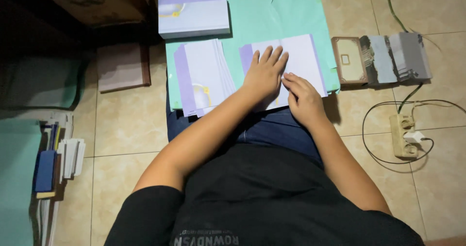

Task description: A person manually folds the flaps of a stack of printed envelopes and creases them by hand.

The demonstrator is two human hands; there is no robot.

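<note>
Black shirt [272, 202] of a seated person fills the near edge, blue jeans [272, 127] showing beyond it over the lap.

Floor [126, 124]: beige tiles, running under everything listed below.

Green sheet [286, 13]: mint-coloured paper spread on the floor ahead of the knees, serving as the work surface.

Stack of folded cards [204, 76]: white with lilac edges and a round motif, fanned slightly, lying on the green sheet's left part, just beside the left forearm.

Card under the hands [303, 54]: white with a lilac border, lying flat on the right part of the green sheet, at its near edge.

Lilac box [194, 15]: closed, rectangular, at the far left corner of the green sheet.

Left hand [264, 73]: laid palm down on the card, fingers straight and held close together, pressing flat.

Right hand [303, 98]: just beside the left, touching it, fingers curled with the tips pressed onto the card's near part; it grips nothing.

Row of three small cards [381, 59]: one brown-framed, two grey, on the tiles right of the green sheet.

Power strip [403, 137]: cream, with a white plug and dark cables, on the tiles at right.

Books and papers [58, 163]: stood on edge at the left margin.
</note>
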